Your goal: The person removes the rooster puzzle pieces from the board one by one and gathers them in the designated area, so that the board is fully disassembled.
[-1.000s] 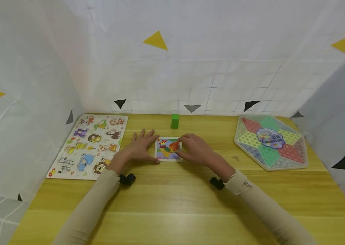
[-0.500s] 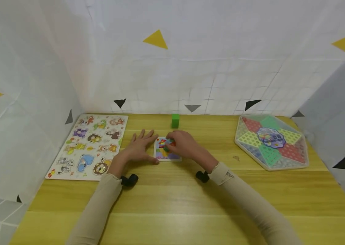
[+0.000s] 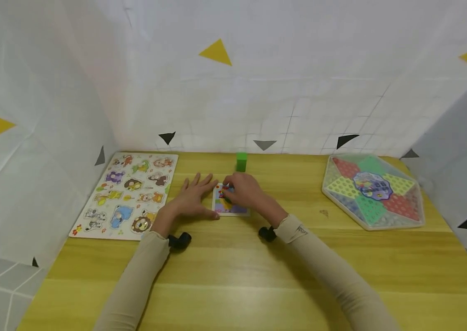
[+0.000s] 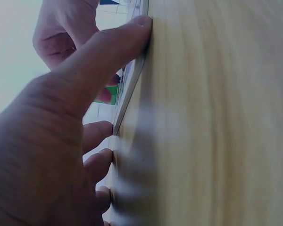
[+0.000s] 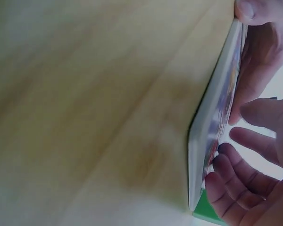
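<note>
A small rooster picture board (image 3: pixel 227 208) with a white frame lies flat on the table. My left hand (image 3: pixel 189 198) is spread beside its left edge. In the left wrist view, the thumb (image 4: pixel 132 34) rests along the board's near edge and the index finger is at another corner. My right hand (image 3: pixel 246 191) lies over the board and hides its right and upper part. The right wrist view shows those fingers (image 5: pixel 226 172) loosely curled, tips right at the picture surface, with a gap between thumb and index finger.
Just behind the board stands a green block (image 3: pixel 241 162). An animal puzzle board (image 3: pixel 105 220) lies at the left, partly beside my left forearm. A hexagonal game box with a star pattern (image 3: pixel 371 191) lies at the right. White sheeting (image 3: pixel 320 92) borders the table.
My right hand has moved left from the board's right edge to over the picture, covering much of the rooster. The left hand keeps its place beside the board.
</note>
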`<state>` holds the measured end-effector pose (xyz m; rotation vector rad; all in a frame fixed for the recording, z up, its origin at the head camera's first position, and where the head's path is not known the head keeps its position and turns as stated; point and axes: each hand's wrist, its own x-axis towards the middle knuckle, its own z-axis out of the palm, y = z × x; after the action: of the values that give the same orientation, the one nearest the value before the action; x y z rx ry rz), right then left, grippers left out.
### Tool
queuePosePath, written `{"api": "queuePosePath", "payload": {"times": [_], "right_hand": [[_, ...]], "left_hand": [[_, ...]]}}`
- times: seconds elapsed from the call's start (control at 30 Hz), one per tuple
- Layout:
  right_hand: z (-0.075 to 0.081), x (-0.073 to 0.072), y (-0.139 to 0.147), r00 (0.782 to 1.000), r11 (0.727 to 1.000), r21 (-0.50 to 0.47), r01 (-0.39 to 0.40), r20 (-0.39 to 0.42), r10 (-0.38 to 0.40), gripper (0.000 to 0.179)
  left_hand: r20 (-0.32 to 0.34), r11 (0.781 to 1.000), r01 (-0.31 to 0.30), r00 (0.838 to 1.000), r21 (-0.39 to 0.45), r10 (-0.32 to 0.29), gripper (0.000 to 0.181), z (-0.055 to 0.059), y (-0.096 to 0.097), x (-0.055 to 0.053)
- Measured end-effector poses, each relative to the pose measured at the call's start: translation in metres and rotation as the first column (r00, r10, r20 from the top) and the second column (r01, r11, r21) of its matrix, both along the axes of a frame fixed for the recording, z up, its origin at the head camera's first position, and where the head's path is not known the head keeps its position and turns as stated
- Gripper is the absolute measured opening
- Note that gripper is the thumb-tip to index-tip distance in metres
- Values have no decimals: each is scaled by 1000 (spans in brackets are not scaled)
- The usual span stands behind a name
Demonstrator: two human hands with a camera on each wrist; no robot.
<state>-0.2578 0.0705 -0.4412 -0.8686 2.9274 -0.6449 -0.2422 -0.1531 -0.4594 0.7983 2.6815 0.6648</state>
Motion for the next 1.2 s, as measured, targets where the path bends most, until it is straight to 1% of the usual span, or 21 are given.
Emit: {"api": "queuePosePath", "payload": {"times": [0.17, 0.4, 0.63, 0.77, 0.9, 1.2], "right_hand": [[-4, -3, -2, 1000, 1000, 15, 15, 8, -15, 22], [-1, -4, -6, 999, 1000, -5, 22, 31, -21, 21], [2, -6, -11, 993, 998, -31, 59, 102, -55, 17], [2, -7, -13, 989, 997, -23, 74, 133, -70, 17], [4, -8, -15, 986, 996, -15, 90, 145, -87, 19], [7, -5, -15, 981, 994, -12, 105, 163, -101, 21]], "left_hand": [[11, 1000, 8, 1000, 14, -9, 110, -2, 0, -1], [8, 1000, 12, 1000, 23, -12, 109, -3, 0, -2], [8, 1000, 5, 1000, 28, -5, 109, -4, 0, -1], [6, 1000, 0, 1000, 28, -1, 109, -5, -1, 0], [6, 999, -2, 1000, 45, 2, 109, -5, -2, 0], [0, 999, 5, 1000, 39, -5, 110, -7, -2, -2]]}}
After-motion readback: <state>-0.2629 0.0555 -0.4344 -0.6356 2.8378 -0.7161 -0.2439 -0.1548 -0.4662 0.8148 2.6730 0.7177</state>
